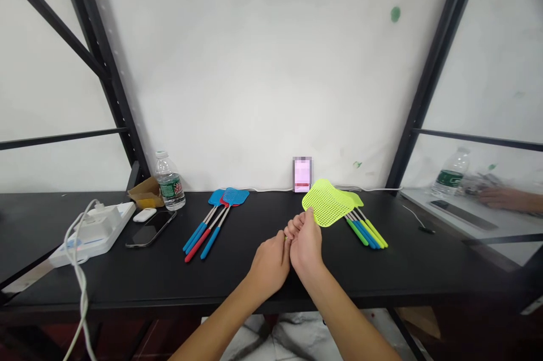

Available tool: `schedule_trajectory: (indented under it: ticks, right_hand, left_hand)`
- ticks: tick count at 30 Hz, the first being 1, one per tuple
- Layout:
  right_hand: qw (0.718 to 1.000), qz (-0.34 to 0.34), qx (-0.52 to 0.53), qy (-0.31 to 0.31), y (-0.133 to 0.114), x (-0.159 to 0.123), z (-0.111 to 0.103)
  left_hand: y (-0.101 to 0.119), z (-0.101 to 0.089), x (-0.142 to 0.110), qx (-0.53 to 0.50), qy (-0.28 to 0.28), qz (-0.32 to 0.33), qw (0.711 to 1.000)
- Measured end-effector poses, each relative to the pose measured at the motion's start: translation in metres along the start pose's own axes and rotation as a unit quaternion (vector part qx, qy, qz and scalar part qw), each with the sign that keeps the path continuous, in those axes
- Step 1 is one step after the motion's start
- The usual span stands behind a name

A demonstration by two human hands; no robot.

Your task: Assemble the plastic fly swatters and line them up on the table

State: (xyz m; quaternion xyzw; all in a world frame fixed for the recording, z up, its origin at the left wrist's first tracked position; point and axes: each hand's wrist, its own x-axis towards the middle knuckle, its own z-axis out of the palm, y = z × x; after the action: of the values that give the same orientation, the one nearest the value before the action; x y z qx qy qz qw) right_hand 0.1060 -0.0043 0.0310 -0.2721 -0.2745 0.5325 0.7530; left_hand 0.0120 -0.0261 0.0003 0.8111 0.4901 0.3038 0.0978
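Holding a neon-yellow plastic fly swatter [327, 201] above the black tabletop [382, 270], the right hand [306, 246] has its fingers pressed together, and the fingertips appear to pinch the lower edge of the mesh head. The hands hide this swatter's handle, so the exact hold cannot be confirmed. The left hand [268, 266] is just left of the right hand, its curled fingers touching it and pinching nothing visible.

The held swatter partly overlaps a group of green-and-yellow-handled fly swatters [365, 231] just to its right. Their parallel handles suggest deliberate grouping by colour. Left of the held swatter, blue-and-red-handled fly swatters [201, 230] form a second parallel group, probably for the same reason. Farther left of it, a water bottle [169, 184], a smartphone [150, 229] and a power strip [95, 233] sit well apart, seemingly kept clear of the hands. A second, upright phone [302, 175] stands just behind the held swatter, against the white wall [237, 67].
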Motion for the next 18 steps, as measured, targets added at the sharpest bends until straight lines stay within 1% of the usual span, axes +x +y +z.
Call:
schedule_trajectory:
  ticks: [1, 3, 6, 8, 10, 13, 14, 15, 16, 18]
  right_hand:
    - [1.0, 0.0, 0.0, 0.009, -0.001, 0.001, -0.002]
    - [0.999, 0.024, 0.007, 0.024, -0.006, 0.005, -0.009]
    - [0.998, 0.064, 0.01, 0.019, -0.015, 0.011, -0.019]
    - [0.997, 0.076, -0.002, -0.006, -0.022, 0.013, -0.023]
    - [0.995, 0.089, -0.012, -0.032, -0.029, 0.013, -0.023]
    - [0.992, 0.113, -0.013, -0.055, -0.037, 0.009, -0.019]
    - [0.991, 0.119, -0.013, -0.061, -0.04, 0.006, -0.017]
    - [0.99, 0.125, -0.012, -0.066, -0.043, 0.004, -0.015]
    - [0.989, 0.13, -0.01, -0.071, -0.046, 0.001, -0.013]
    - [0.988, 0.136, -0.002, -0.076, -0.052, -0.005, -0.011]
  left_hand:
    - [0.002, 0.002, -0.001, 0.0, -0.005, 0.004, 1.0]
    - [0.008, 0.008, -0.003, 0.007, -0.014, 0.011, 1.0]
    - [0.019, 0.018, -0.003, -0.015, -0.016, 0.01, 1.0]
    - [0.027, 0.021, -0.003, -0.073, -0.014, -0.006, 0.997]
    - [0.033, 0.019, -0.003, -0.144, -0.016, -0.026, 0.989]
    - [0.037, 0.012, -0.005, -0.248, -0.035, -0.019, 0.968]
    - [0.037, 0.009, -0.005, -0.291, -0.054, -0.019, 0.955]
    - [0.037, 0.006, -0.006, -0.345, -0.088, -0.033, 0.934]
    - [0.037, 0.003, -0.008, -0.404, -0.124, -0.058, 0.905]
    - [0.039, -0.002, -0.01, -0.512, -0.189, -0.105, 0.831]
